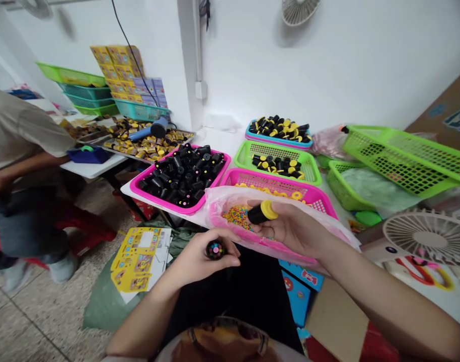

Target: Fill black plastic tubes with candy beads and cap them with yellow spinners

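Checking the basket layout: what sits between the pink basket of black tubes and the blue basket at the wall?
The green basket holding yellow-capped tubes, head view.

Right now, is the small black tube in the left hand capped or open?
Open: the small black tube in the left hand shows coloured beads at its top, no yellow cap.

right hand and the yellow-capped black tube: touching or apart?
Touching. The head view shows the right hand pinching the yellow-capped black tube between its fingertips, above the pink basket of coloured beads.
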A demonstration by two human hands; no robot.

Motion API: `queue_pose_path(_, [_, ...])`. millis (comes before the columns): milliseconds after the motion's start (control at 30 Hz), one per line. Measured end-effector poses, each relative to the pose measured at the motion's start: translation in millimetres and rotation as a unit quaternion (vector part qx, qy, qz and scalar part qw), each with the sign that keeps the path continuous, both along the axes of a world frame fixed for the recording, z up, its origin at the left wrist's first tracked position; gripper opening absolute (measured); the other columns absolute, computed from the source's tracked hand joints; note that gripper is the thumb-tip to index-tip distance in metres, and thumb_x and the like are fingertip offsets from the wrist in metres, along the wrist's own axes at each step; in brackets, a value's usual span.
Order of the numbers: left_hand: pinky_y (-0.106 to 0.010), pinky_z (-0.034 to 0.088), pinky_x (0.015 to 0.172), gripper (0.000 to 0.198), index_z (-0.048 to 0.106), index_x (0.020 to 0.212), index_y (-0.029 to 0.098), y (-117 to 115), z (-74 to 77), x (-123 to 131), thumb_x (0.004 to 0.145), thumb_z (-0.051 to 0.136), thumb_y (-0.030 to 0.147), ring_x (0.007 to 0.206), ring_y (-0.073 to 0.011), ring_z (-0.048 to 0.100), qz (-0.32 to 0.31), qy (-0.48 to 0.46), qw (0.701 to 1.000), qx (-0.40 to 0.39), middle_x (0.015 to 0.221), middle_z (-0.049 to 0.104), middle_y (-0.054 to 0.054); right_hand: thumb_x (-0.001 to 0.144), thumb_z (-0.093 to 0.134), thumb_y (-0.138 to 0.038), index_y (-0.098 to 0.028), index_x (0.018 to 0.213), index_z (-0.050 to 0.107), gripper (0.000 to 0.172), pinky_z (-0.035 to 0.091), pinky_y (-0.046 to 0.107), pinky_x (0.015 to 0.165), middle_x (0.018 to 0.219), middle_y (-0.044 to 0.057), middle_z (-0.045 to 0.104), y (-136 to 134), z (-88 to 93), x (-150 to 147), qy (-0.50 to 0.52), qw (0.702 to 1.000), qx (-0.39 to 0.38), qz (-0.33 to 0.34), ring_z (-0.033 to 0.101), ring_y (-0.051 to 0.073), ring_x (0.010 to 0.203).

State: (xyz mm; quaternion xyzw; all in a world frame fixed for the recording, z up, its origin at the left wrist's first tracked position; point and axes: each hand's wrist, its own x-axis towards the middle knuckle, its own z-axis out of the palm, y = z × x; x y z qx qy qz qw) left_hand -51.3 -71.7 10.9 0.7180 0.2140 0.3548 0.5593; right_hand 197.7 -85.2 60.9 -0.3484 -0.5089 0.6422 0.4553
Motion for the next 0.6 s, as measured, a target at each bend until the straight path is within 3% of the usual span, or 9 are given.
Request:
queue_pose_path(133, [-0.029, 0.057, 0.077, 0.032, 0.066, 0.11, 0.017, -1, 0.9, 0, 0.09, 0.081, 0.037, 0.081, -0.0178, 0.076, -0.006, 0.001, 1.0, 0.0, 0.085, 0.079, -0.005, 0.089, 0.075, -0.046, -0.014, 0.1, 0.078, 0.034, 0.067, 0.036, 0.07, 0.095, 0.013, 0.081, 26, -10.2, 12, -0.045, 0.995, 0.016, -0.091, 0.077, 0.021, 0.074])
queue_pose_path(233, [-0.027, 0.056, 0.076, 0.028, 0.065, 0.099, 0.016, -3, 1.5, 1, 0.089, 0.082, 0.036, 0.08, -0.0165, 0.075, -0.004, 0.0, 1.0, 0.004, 0.086, 0.08, -0.006, 0.092, 0.073, -0.036, -0.011, 0.098, 0.077, 0.026, 0.068, 0.039, 0.077, 0.094, 0.014, 0.081, 68, -14.0, 36, -0.13, 0.956, 0.002, -0.265, 0.076, 0.02, 0.072])
queue_pose_path(267, [-0.027, 0.056, 0.077, 0.028, 0.064, 0.094, 0.016, -4, 1.3, 2, 0.089, 0.082, 0.036, 0.08, -0.0164, 0.075, -0.005, 0.003, 1.0, 0.004, 0.087, 0.08, -0.007, 0.094, 0.071, -0.031, -0.01, 0.106, 0.076, 0.025, 0.068, 0.04, 0.08, 0.103, 0.016, 0.081, 84, -12.7, 46, -0.169, 0.928, 0.0, -0.331, 0.076, 0.02, 0.075])
queue_pose_path(333, [-0.027, 0.055, 0.076, 0.03, 0.059, 0.087, 0.017, -5, 0.0, 4, 0.089, 0.082, 0.037, 0.081, -0.0168, 0.075, -0.011, 0.003, 1.0, -0.001, 0.087, 0.08, -0.007, 0.1, 0.063, -0.029, -0.007, 0.14, 0.063, 0.045, 0.067, 0.04, 0.084, 0.136, 0.021, 0.071, 110, -5.1, 65, -0.198, 0.9, 0.0, -0.389, 0.078, 0.021, 0.09])
queue_pose_path(400, [-0.027, 0.054, 0.074, 0.034, 0.055, 0.083, 0.018, -6, -2.2, 6, 0.088, 0.082, 0.039, 0.079, -0.0167, 0.074, -0.017, -0.002, 1.0, -0.012, 0.084, 0.078, -0.006, 0.105, 0.058, -0.033, -0.008, 0.162, 0.036, 0.067, 0.066, 0.038, 0.084, 0.162, 0.025, 0.049, 122, 7.8, 80, -0.22, 0.888, 0.006, -0.404, 0.075, 0.023, 0.109])
queue_pose_path(467, [-0.027, 0.053, 0.072, 0.037, 0.053, 0.083, 0.019, -6, -4.8, 8, 0.089, 0.082, 0.041, 0.075, -0.0157, 0.072, -0.009, -0.002, 1.0, -0.023, 0.08, 0.075, -0.004, 0.104, 0.061, -0.032, -0.01, 0.167, 0.024, 0.077, 0.064, 0.034, 0.084, 0.17, 0.024, 0.037, 116, 22.5, 89, -0.244, 0.88, 0.021, -0.408, 0.067, 0.024, 0.125])
queue_pose_path(533, [-0.027, 0.051, 0.073, 0.037, 0.053, 0.083, 0.019, -7, -7.4, 8, 0.088, 0.082, 0.042, 0.073, -0.0144, 0.068, 0.009, 0.005, 1.0, -0.026, 0.079, 0.071, -0.002, 0.1, 0.066, -0.027, -0.009, 0.16, 0.042, 0.067, 0.061, 0.03, 0.085, 0.161, 0.02, 0.052, 95, 34.0, 94, -0.298, 0.862, 0.065, -0.404, 0.066, 0.021, 0.124])
queue_pose_path(600, [-0.028, 0.05, 0.074, 0.037, 0.052, 0.085, 0.019, -6, -9.8, 8, 0.088, 0.082, 0.042, 0.074, -0.0132, 0.064, 0.028, 0.007, 0.999, -0.028, 0.079, 0.066, 0.0, 0.098, 0.069, -0.03, -0.009, 0.129, 0.074, 0.038, 0.059, 0.027, 0.076, 0.121, 0.014, 0.079, 68, 36.5, 99, -0.414, 0.83, 0.13, -0.35, 0.072, 0.016, 0.095])
